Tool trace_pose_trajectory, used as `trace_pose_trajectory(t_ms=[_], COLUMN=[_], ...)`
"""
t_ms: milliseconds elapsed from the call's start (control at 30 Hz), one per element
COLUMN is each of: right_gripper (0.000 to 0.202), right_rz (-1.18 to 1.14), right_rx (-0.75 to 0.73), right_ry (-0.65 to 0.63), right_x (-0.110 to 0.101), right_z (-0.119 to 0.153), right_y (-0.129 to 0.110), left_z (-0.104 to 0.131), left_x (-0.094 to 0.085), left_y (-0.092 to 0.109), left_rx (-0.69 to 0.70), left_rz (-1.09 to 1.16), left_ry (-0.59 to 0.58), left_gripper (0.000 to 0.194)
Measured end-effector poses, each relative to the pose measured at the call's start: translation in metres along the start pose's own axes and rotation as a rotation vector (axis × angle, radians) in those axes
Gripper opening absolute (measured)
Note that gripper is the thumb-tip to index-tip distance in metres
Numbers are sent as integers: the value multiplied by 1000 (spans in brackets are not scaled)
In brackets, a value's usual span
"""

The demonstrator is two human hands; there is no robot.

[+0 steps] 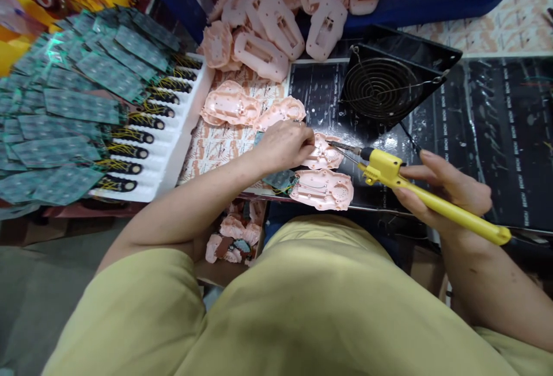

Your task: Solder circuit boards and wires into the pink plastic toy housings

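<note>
In my right hand [449,192] is a yellow soldering iron [432,194], its metal tip pointing left. That tip reaches over a pink plastic shell [324,152] with screw posts inside. My left hand [285,145] is bent over the same shell's left side, fingers curled together; what they pinch is hidden beneath them. Nearest my body lies another open shell [322,189] with thin wires, beside a green circuit board [280,180]. Two more pink shells, one on the left [231,105] and one partly behind my left hand [283,112], lie farther back.
A black fan [380,85] stands behind the iron. At left, many green circuit boards [82,105] with yellow wires lie along a white foam tray [173,151]. A blue crate [432,10] and piled pink shells [276,25] are at the back. Below the table edge sits a box of shells [235,235].
</note>
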State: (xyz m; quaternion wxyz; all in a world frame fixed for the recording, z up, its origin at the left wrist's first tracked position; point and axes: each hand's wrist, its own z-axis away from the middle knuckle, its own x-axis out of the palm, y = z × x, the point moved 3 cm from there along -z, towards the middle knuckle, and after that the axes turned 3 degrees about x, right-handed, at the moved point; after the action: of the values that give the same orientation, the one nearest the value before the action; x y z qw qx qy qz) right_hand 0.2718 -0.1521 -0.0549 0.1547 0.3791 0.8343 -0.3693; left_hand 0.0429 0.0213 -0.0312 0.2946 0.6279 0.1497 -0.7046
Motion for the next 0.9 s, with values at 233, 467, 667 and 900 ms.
trace_pose_trajectory(t_ms=[233,467,667,900], right_gripper=[52,34,36,61], right_rz=[77,-87,24,-32], right_rx=[-4,95,92,88], right_ry=[39,63,48,96], right_x=[-5,-3,-2,-1], right_z=[-1,6,7,14], right_y=[-10,-14,-14,-9], left_z=[8,7,3,1], left_x=[4,7,9,8], left_y=[-10,-11,-8,-1], left_rx=[108,42,-18,-19], left_rz=[137,161,108,2], left_ry=[80,88,80,93], left_gripper=[24,18,24,27])
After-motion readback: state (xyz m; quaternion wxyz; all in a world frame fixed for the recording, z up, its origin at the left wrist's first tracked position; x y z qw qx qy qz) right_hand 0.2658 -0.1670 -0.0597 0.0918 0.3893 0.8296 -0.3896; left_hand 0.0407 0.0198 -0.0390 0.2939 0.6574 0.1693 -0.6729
